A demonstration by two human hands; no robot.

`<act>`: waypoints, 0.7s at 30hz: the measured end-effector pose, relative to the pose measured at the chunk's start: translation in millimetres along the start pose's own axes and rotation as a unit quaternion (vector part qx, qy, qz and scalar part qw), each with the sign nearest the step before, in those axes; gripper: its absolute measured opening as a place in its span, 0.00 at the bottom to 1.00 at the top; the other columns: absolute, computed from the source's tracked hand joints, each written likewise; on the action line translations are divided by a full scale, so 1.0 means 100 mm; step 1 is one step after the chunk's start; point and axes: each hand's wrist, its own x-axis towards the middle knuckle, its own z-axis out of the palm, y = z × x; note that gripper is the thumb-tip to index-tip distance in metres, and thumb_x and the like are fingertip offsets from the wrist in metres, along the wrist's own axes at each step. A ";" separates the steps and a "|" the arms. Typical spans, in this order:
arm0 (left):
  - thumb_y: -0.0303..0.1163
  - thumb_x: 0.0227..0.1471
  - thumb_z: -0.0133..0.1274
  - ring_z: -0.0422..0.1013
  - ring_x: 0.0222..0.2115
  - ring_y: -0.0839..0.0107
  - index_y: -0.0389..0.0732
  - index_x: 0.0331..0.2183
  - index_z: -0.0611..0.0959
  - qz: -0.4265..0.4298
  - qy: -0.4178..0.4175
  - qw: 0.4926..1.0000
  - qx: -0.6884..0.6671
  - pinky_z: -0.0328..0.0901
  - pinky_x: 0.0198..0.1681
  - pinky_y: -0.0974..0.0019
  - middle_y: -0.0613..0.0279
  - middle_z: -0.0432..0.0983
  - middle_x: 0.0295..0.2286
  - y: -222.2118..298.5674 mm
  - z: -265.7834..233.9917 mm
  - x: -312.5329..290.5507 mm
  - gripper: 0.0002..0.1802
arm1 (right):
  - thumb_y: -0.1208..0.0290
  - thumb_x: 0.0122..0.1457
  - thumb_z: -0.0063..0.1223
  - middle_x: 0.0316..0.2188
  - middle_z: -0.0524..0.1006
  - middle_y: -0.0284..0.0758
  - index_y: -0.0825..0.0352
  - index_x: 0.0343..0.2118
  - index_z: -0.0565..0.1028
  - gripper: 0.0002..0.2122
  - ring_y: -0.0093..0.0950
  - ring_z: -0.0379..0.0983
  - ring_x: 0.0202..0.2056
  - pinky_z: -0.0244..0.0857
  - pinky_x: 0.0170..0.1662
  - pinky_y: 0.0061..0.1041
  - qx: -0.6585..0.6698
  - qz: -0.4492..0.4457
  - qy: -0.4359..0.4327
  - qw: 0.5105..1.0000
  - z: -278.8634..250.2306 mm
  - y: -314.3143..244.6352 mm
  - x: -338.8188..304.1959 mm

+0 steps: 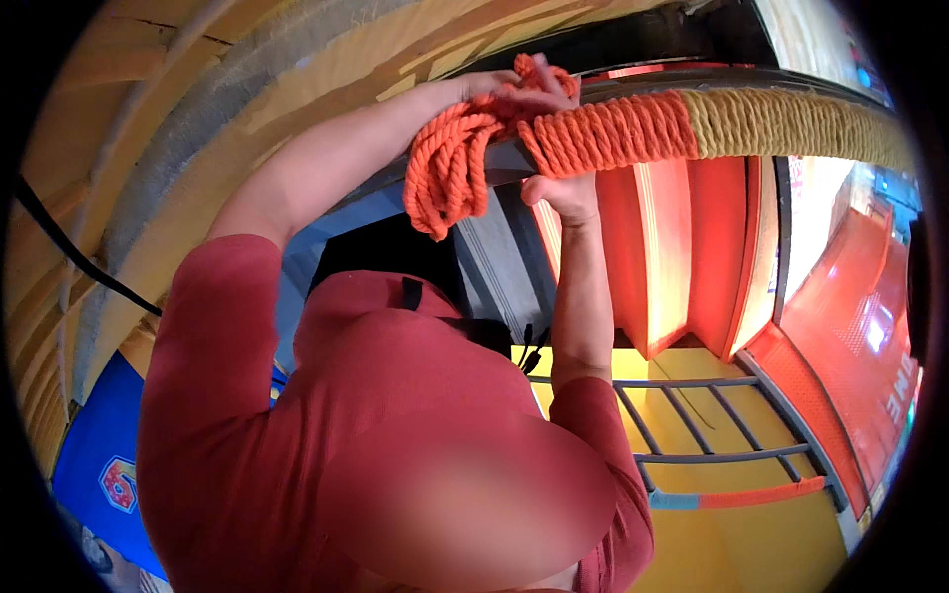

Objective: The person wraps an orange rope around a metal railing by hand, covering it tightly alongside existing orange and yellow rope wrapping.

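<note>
A curved dark bar (509, 160) crosses the upper view, wrapped in tight turns of orange rope (613, 133). Farther right the wrapping changes to tan rope (791, 124). My left hand (529, 96) is above the bar, closed around the orange rope near the last turns, its fingertips slightly blurred. A loose bundle of the same rope (450, 163) hangs beside it over the bare part of the bar. From below, my right hand (568, 201) is against the underside of the wrapped part, thumb pointing left. Its other fingers are hidden behind the bar.
Wooden panelling (109, 148) curves along the left, with a black cable (74, 247) across it. Red-orange slats (697, 247) stand behind the bar. A grey metal ladder-like frame (707, 458) lies lower right over a yellow surface. A blue panel (104, 435) is lower left.
</note>
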 end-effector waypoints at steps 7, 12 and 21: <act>0.37 0.52 0.55 0.72 0.27 0.77 0.41 0.35 0.79 -0.033 0.153 0.984 0.087 0.68 0.32 0.73 0.68 0.75 0.30 -0.20 -0.14 0.15 0.11 | 0.58 0.34 0.74 0.38 0.71 0.31 0.66 0.39 0.72 0.29 0.27 0.68 0.42 0.61 0.48 0.28 0.109 0.101 0.076 0.986 0.16 -0.25 -0.06; 0.38 0.51 0.55 0.71 0.30 0.75 0.39 0.37 0.79 -0.182 0.196 0.885 0.382 0.66 0.34 0.70 0.66 0.75 0.32 0.07 0.20 -0.15 0.14 | 0.58 0.36 0.76 0.41 0.74 0.33 0.69 0.44 0.72 0.33 0.26 0.70 0.45 0.64 0.49 0.30 0.087 0.194 0.111 0.971 0.08 -0.35 -0.16; 0.37 0.50 0.62 0.73 0.30 0.77 0.37 0.39 0.84 0.256 0.281 0.803 0.458 0.68 0.36 0.73 0.64 0.79 0.30 -0.03 0.92 -0.90 0.16 | 0.75 0.50 0.64 0.37 0.75 0.30 0.69 0.43 0.73 0.17 0.19 0.70 0.39 0.66 0.43 0.20 0.056 0.371 -0.109 0.920 -0.30 -0.78 -0.13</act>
